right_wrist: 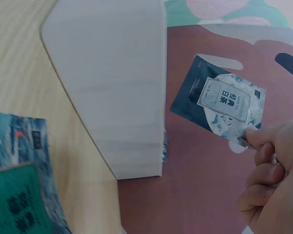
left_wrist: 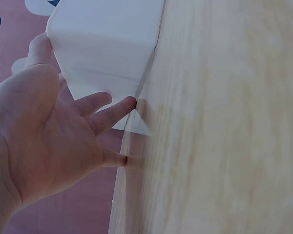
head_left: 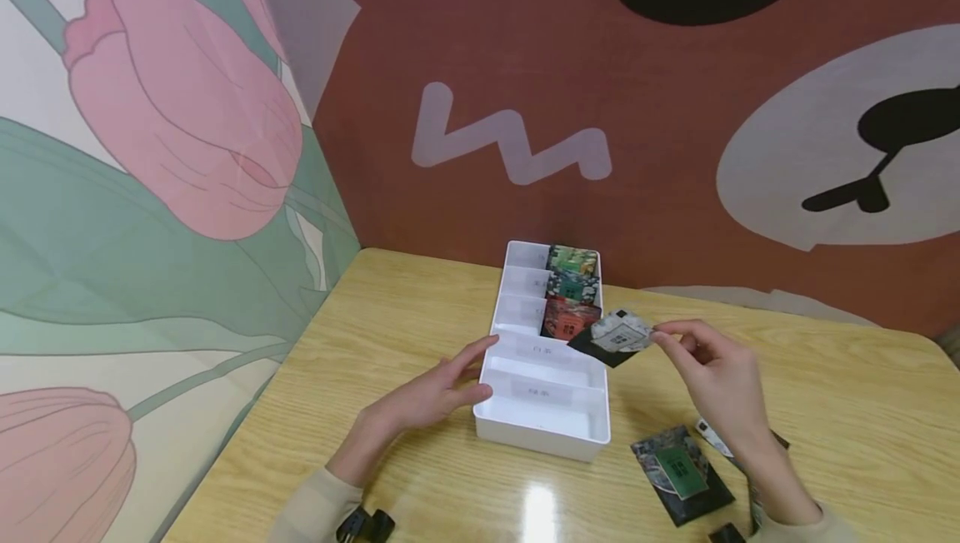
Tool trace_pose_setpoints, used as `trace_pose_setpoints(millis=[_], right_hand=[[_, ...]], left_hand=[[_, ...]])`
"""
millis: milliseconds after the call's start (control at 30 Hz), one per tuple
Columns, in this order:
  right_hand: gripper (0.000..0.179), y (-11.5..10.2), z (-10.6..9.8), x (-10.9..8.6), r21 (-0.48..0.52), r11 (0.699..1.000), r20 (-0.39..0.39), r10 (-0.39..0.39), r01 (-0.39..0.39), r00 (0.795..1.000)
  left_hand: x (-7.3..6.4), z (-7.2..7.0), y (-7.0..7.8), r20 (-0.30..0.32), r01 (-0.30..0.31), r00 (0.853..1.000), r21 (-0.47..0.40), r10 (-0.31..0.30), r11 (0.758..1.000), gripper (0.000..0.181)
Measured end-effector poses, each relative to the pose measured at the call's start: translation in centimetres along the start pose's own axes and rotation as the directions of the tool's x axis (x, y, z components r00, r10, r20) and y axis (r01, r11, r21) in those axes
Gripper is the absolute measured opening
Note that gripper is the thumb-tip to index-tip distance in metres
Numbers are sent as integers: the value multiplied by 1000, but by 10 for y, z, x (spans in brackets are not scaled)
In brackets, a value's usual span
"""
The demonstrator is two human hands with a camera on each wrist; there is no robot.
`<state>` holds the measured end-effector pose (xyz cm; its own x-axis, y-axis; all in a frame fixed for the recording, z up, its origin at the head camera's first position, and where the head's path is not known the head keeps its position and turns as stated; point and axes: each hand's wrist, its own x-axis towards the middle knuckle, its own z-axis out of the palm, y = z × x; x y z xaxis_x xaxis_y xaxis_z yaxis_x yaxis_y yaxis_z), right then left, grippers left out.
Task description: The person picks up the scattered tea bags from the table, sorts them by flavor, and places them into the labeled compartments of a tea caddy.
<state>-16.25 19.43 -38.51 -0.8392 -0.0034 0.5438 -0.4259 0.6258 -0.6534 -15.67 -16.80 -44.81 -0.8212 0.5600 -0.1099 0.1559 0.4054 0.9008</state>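
My right hand [head_left: 712, 372] pinches a corner of a tea sachet [head_left: 621, 333] between thumb and fingertips. That sachet, black with a white patterned label, hangs tilted over the right rim of a long white divided box [head_left: 540, 443]; in the right wrist view the sachet [right_wrist: 227, 101] faces the camera. Straight fingers of my left hand [head_left: 431, 389] rest at the box's left side, thumb at the rim. From the left wrist view, the left hand [left_wrist: 58, 122] is spread against the outer wall. Green [head_left: 572, 260], teal [head_left: 573, 286] and red [head_left: 570, 318] sachets stand in the far compartments.
On the wooden table [head_left: 405, 476], right of the box, lies a dark sachet with a green label [head_left: 682, 472]. Other sachets beside it are partly covered by my right forearm. A painted wall [head_left: 465, 218] rises right behind the table's far edge.
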Motion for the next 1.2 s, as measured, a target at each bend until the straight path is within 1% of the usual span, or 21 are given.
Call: trace_pose_setpoints(millis=[100, 233, 367, 533, 633, 767, 900, 1000, 1100, 1200], right_hand=[[8, 0, 4, -2, -11, 1000, 4, 14, -14, 1000], [8, -2, 8, -4, 15, 1000, -14, 23, -23, 1000], [10, -2, 14, -4, 50, 999, -36, -4, 5, 999], [10, 0, 22, -5, 43, 998, -42, -47, 49, 998], [12, 3, 26, -7, 25, 996, -23, -86, 87, 996], [14, 5, 32, -9, -13, 993, 16, -120, 120, 993], [14, 5, 40, -11, -52, 989, 56, -133, 136, 990], [15, 4, 44, -13, -38, 990, 80, -134, 137, 988], [15, 1, 49, -15, -17, 991, 103, -132, 135, 986], [14, 0, 52, -17, -22, 991, 123, -125, 129, 984]], left_hand=[[0, 0, 0, -4, 7, 1000, 18, -6, 1000, 68], [1, 0, -1, -6, 14, 1000, 30, -14, 999, 66], [1, -1, -2, -6, 13, 1000, 20, -13, 1000, 66], [1, -1, -3, -6, 10, 1000, 25, -10, 1000, 67], [1, -1, -2, -10, 14, 1000, 49, -14, 999, 67], [1, -1, -2, -14, 26, 1000, 64, -25, 998, 66], [1, 0, -1, -11, 37, 999, 36, -37, 999, 67], [1, 0, -1, -8, 39, 999, 24, -39, 999, 67], [1, -1, -2, -11, 37, 999, 36, -37, 999, 66], [1, -1, -2, -15, 32, 999, 53, -31, 998, 66]])
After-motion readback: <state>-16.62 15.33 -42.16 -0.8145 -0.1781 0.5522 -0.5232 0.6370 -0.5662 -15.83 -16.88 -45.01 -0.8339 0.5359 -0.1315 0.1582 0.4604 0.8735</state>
